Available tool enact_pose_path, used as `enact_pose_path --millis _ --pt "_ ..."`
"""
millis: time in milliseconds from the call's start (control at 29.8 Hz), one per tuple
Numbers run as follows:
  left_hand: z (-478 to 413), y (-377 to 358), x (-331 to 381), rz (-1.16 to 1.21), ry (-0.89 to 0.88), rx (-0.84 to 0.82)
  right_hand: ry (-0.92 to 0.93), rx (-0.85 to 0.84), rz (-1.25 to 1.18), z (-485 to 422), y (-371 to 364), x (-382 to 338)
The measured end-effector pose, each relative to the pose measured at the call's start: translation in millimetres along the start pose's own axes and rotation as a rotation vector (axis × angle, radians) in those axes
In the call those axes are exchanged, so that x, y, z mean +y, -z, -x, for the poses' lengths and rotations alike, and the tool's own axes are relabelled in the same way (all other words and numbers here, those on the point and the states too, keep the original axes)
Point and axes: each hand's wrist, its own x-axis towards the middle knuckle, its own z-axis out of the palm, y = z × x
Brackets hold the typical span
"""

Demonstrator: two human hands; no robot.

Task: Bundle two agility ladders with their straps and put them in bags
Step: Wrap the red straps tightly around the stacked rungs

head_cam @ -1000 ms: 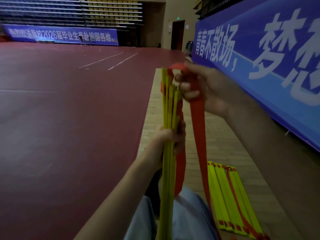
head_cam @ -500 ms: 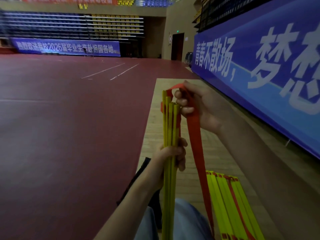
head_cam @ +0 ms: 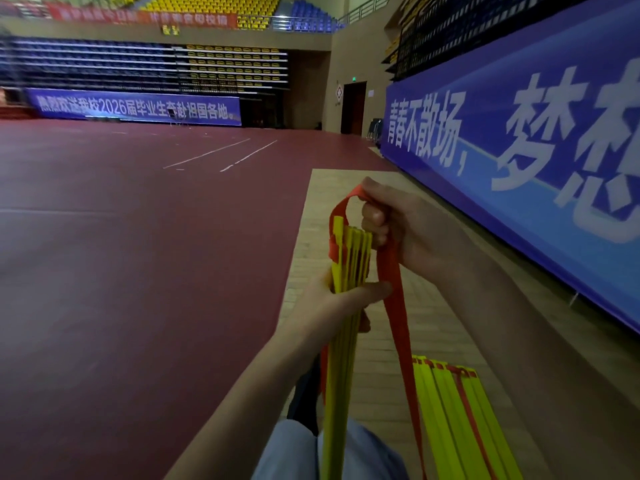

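A stack of yellow ladder rungs [head_cam: 349,258] stands upright in front of me, its lower end resting on my knee. My left hand [head_cam: 332,306] is closed around the middle of the stack. An orange strap [head_cam: 394,306] loops over the top of the rungs and hangs down on the right. My right hand [head_cam: 398,230] pinches that strap at the top of the loop, just right of the rung ends. The second ladder [head_cam: 460,417] lies flat on the wooden floor at the lower right, its yellow rungs stacked with orange webbing across them.
A dark bag [head_cam: 304,400] lies on the floor behind my left forearm. A blue banner wall [head_cam: 519,161] runs along the right. The red court floor [head_cam: 138,254] spreads to the left, with a strip of wooden floor [head_cam: 311,237] between them.
The camera has tilted up, so the bundle sits lower in view. My right hand has drawn the strap into a tighter loop over the rung tops. My left hand keeps its grip.
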Motion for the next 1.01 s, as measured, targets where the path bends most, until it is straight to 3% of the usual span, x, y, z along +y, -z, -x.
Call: enact_pose_path --millis 235,504,605,739,806,907,1008 --pt "7 -8 -22 0.076 -0.105 0.14 -0.091 -0.14 0.021 12 8 9" --pt "8 -19 -23 0.004 -0.121 0.122 -0.123 -0.09 -0.06 22 16 9" --pt "9 -17 -19 -0.253 -0.118 0.097 -0.121 -0.072 -0.133 27 19 11" --pt "14 -8 -5 -1.022 -0.276 0.275 -0.144 -0.081 -0.187 29 21 17" --pt "15 -5 1 -0.928 -0.296 0.312 -0.177 -0.076 -0.218 29 21 25" --pt "12 -2 4 -0.399 -0.263 0.037 -0.222 -0.086 -0.191 28 17 36" --pt "12 5 10 -0.065 -0.177 0.002 -0.231 -0.07 -0.122 27 11 46"
